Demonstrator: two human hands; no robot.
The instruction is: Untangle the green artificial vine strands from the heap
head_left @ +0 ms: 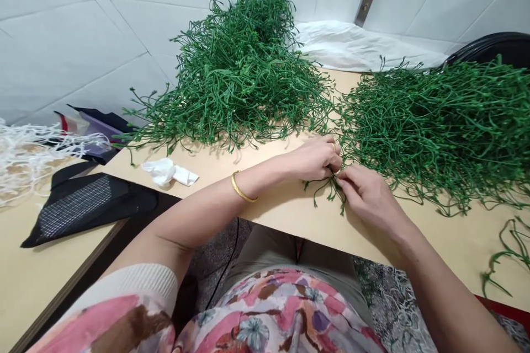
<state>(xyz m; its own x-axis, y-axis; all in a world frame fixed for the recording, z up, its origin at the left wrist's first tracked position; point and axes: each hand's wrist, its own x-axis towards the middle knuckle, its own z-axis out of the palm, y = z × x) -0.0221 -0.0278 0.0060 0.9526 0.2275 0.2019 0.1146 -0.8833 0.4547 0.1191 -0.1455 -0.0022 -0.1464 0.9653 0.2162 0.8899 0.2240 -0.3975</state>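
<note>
Both hands meet over the table near its front edge. My left hand (318, 159), with a ring, is closed on a small green plastic stem piece (331, 192) whose thin branches hang below the fingers. My right hand (366, 193) pinches the same piece from the right, its thumb and forefinger close to the left fingertips. Behind my hands rises a tall heap of green stems (248, 66). To the right lies a second, wide pile of green stems (439, 127). Where exactly the fingers grip is partly hidden.
A crumpled white tissue (165, 172) lies left on the tan table (265, 207). Farther left are a black mesh pouch (83, 204) and white strands (28, 154). White cloth (356, 47) lies along the wall. Loose green stems (503, 253) are at the right edge.
</note>
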